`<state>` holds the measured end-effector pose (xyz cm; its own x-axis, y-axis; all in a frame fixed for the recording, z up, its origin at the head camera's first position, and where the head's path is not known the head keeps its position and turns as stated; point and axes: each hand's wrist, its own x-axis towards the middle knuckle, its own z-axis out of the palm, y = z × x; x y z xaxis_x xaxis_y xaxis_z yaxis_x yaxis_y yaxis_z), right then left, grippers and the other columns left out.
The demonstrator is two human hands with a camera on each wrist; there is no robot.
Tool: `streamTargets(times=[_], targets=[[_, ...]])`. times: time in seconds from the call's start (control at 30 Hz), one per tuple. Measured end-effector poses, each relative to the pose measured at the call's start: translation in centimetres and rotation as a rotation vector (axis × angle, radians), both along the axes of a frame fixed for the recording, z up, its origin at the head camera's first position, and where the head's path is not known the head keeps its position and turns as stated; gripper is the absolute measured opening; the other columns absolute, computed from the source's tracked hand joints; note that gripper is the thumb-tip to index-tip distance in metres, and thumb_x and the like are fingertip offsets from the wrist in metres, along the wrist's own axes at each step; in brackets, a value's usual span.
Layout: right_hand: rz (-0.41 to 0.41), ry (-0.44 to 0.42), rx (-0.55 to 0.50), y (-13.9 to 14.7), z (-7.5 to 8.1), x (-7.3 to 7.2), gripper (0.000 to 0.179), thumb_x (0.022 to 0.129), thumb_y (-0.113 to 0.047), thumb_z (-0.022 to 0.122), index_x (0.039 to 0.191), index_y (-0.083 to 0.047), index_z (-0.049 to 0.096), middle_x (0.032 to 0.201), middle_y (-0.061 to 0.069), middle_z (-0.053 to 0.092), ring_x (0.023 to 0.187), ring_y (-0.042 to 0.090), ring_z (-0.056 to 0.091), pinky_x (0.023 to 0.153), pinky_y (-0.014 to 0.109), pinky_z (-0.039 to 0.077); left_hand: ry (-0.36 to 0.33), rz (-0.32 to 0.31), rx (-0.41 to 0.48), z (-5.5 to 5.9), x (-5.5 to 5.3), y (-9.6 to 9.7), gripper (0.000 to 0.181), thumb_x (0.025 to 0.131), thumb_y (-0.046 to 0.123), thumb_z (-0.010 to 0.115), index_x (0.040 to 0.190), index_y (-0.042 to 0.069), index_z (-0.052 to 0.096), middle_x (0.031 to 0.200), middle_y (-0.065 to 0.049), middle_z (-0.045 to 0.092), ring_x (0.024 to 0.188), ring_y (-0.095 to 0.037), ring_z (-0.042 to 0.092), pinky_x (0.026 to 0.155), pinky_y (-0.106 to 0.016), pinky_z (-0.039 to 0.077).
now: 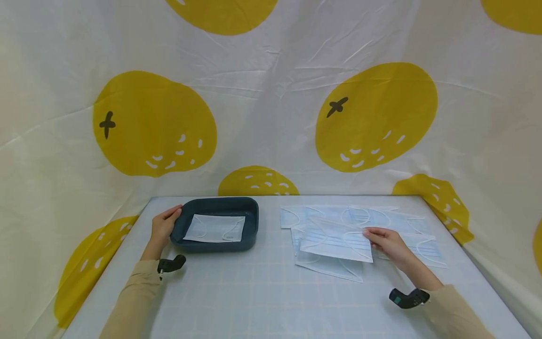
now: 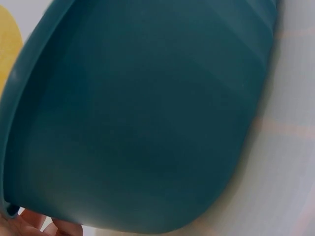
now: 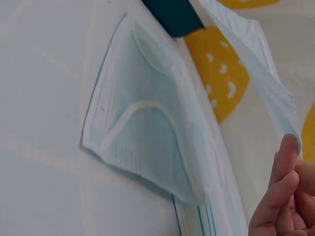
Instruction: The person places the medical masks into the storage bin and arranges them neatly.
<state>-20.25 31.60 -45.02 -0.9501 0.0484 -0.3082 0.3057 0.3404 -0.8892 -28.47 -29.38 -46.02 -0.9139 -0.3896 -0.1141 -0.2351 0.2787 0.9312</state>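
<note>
Right hand [image 1: 387, 244]: pinching one pleated disposable face mask [image 1: 332, 241] at its three-o'clock end, fingertips meeting thumb, above loose masks [image 1: 423, 248]. Left hand [image 1: 162, 228]: gripping the ten-o'clock rim of a dark teal plastic tray [image 1: 213, 246], standing at nine o'clock from the held mask; another mask [image 1: 215, 229] is lying inside. Risk: loose ear loops [image 3: 144, 104] possibly snagging; edge-only pinch possibly slipping.

Left hand [image 2: 24, 226] gripped teal tray [image 2: 147, 113] at rim; outer wall filled most of view, pale-lined desk [image 2: 290, 172] alongside.
</note>
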Motion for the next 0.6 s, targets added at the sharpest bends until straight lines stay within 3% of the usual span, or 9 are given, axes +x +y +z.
streamTargets(times=[0.33,0.6], targets=[[0.013,0.008,-0.066,-3.2,0.3,-0.6,0.061,0.093,-0.032,0.062,0.137,0.008,0.046,0.090,-0.012,0.063,0.077,0.006,0.053,0.069,0.014,0.051,-0.003,-0.012,0.023,0.0,-0.2,0.1,0.046,0.100,0.031,0.049,0.139,0.007,0.050,0.148,-0.012,0.045,0.141,-0.027,0.036,0.116,-0.041,0.030],[0.021,0.024,-0.155,-5.8,-0.4,-2.0,0.059,0.093,-0.029,0.064,0.136,0.008,0.047,0.086,-0.012,0.060,0.074,0.003,0.052,0.066,0.012,0.048,0.000,-0.019,0.010,-0.1,0.1,-0.2,0.047,0.099,0.034,0.050,0.139,0.007,0.051,0.148,-0.012,0.044,0.142,-0.027,0.035,0.116,-0.042,0.030]])
